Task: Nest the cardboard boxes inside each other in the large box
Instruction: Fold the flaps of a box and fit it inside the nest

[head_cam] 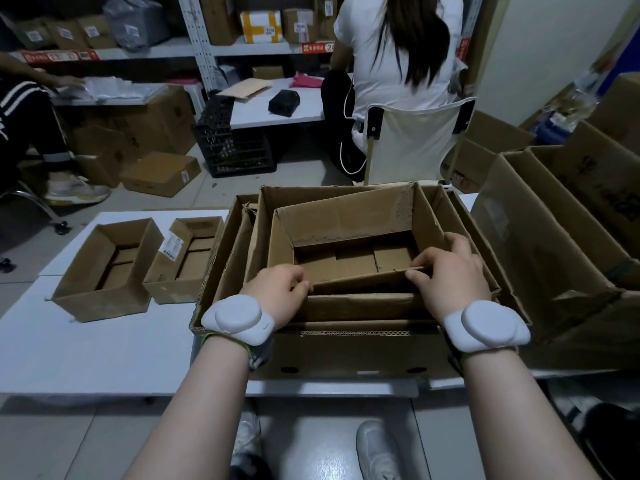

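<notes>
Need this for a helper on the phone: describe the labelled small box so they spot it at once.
On the white table, find the large box holding nested boxes. Two small open boxes stand to its left; the labelled box is the one right beside it. Unlike its plain, wider neighbour, it carries a white printed label at its left rim.

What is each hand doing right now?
Left hand: grips the near wall of the innermost brown cardboard box.
Right hand: grips the same wall.
</notes>
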The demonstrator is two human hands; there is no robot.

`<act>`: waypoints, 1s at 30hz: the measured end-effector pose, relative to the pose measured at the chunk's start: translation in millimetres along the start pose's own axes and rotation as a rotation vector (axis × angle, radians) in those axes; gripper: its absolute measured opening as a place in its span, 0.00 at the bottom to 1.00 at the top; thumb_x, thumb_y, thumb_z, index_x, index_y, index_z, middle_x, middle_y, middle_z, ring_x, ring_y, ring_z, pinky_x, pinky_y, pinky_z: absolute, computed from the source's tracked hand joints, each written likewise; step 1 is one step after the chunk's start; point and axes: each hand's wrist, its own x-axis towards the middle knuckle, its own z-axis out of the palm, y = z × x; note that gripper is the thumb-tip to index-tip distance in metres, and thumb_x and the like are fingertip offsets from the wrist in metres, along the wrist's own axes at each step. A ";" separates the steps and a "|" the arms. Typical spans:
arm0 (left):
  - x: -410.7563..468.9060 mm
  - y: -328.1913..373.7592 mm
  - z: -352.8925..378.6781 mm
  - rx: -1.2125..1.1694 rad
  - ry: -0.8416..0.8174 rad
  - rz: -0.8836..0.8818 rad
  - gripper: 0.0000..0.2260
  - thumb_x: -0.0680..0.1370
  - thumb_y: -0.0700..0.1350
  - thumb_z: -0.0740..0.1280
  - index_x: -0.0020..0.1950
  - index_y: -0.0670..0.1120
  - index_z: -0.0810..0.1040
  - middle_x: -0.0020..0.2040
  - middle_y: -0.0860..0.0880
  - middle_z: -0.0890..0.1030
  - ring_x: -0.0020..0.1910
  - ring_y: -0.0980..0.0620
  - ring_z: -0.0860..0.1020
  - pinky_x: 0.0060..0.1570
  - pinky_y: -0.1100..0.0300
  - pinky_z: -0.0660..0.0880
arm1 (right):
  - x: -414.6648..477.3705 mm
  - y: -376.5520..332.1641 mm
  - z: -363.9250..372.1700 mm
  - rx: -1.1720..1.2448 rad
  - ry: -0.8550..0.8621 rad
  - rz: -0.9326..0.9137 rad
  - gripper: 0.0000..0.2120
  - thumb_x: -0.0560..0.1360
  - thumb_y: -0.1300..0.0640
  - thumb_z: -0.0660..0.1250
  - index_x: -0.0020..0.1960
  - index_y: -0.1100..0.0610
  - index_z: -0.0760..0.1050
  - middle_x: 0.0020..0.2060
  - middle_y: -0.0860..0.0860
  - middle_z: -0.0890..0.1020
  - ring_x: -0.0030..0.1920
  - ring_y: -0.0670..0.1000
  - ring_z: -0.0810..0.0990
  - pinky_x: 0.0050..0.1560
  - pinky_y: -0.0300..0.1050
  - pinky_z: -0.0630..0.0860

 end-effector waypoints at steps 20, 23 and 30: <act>1.1 0.1 -2.5 0.013 -0.074 0.054 0.14 0.81 0.51 0.57 0.57 0.50 0.81 0.57 0.51 0.79 0.55 0.50 0.77 0.58 0.51 0.75 | 2.6 1.1 9.4 0.038 0.021 0.047 0.08 0.77 0.53 0.64 0.53 0.55 0.78 0.76 0.49 0.58 0.70 0.57 0.66 0.56 0.52 0.73; 3.0 0.7 -2.7 0.023 -0.050 0.060 0.15 0.81 0.52 0.58 0.55 0.49 0.82 0.57 0.52 0.78 0.55 0.51 0.76 0.58 0.52 0.75 | 4.9 4.4 9.9 0.042 -0.022 0.062 0.08 0.78 0.53 0.64 0.53 0.55 0.78 0.76 0.50 0.57 0.70 0.58 0.67 0.58 0.52 0.73; 6.5 -0.9 0.8 0.044 -0.032 0.067 0.19 0.80 0.55 0.55 0.51 0.47 0.83 0.56 0.52 0.78 0.54 0.49 0.76 0.55 0.49 0.76 | 7.3 8.2 13.4 0.010 -0.119 0.088 0.10 0.79 0.53 0.62 0.57 0.53 0.77 0.77 0.53 0.54 0.70 0.60 0.67 0.62 0.53 0.71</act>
